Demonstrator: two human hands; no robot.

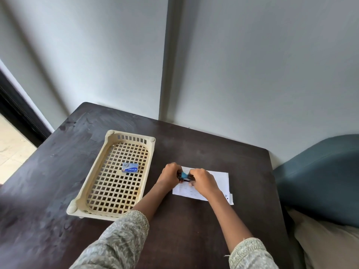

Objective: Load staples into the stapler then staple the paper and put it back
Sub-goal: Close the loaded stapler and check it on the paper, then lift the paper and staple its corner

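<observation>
A small blue and black stapler is held between both hands over the upper left corner of the white paper on the dark table. My left hand grips its left end and my right hand closes over its right end. Most of the stapler is hidden by the fingers. A small blue box of staples lies inside the cream plastic basket, to the left of the hands.
The dark wooden table stands against a grey wall. A blue cushioned seat is beside its right edge. The floor drops away past the left edge. A second sheet pokes out under the paper at its lower right corner.
</observation>
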